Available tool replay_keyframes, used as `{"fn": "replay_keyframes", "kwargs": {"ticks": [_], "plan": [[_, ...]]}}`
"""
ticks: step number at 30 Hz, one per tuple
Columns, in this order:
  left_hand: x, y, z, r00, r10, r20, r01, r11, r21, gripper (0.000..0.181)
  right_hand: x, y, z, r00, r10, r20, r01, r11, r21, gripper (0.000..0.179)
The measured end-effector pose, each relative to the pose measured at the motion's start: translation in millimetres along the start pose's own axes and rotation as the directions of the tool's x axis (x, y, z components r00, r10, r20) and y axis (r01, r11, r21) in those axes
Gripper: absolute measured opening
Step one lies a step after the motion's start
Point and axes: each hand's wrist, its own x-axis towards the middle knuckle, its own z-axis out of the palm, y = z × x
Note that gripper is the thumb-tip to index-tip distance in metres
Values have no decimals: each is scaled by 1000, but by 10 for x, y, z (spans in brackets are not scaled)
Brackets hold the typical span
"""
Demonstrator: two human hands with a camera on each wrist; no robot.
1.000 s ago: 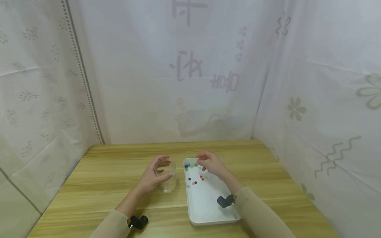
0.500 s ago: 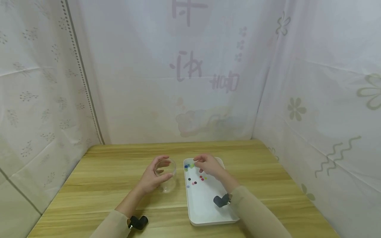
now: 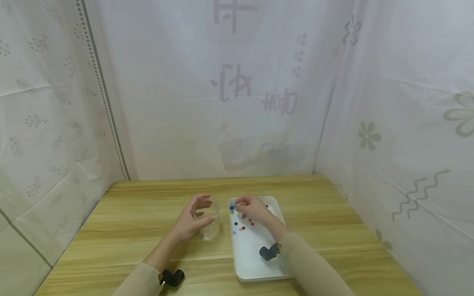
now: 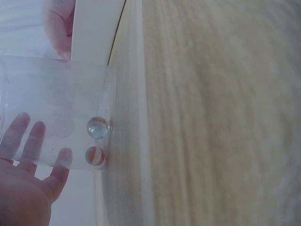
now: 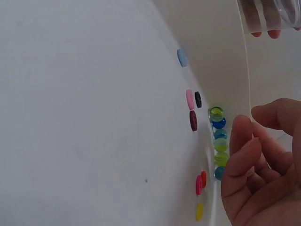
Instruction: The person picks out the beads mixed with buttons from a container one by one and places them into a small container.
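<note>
My left hand [image 3: 187,220] grips a clear plastic jar [image 3: 209,231] from its left side, standing on the table. Two glass marbles with orange swirls [image 4: 97,128] lie at the jar's bottom in the left wrist view. My right hand [image 3: 255,209] hovers over the far left corner of the white tray [image 3: 255,259]. Its fingers are loosely bent, and nothing shows between them. In the right wrist view, several green, blue and teal marbles [image 5: 220,144] line the tray's wall right beside those fingers, which partly hide them.
Several flat buttons lie in the tray, among them a pink button [image 5: 190,99], a light blue button [image 5: 182,58] and a yellow button [image 5: 199,212]. The wooden table [image 3: 148,205] is bordered by hanging patterned cloth [image 3: 177,123] at the back and sides.
My right hand has moved left and slightly down over the tray, toward the marbles in its far left corner. My left hand and the jar have stayed in place.
</note>
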Motion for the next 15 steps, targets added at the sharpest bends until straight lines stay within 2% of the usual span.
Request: {"fn": "replay_keyframes", "kwargs": {"ticks": [15], "plan": [[-11, -29, -8, 1000, 10, 1, -10, 1000, 14, 66, 48, 197, 157, 999, -32, 31, 33, 998, -46, 25]]}}
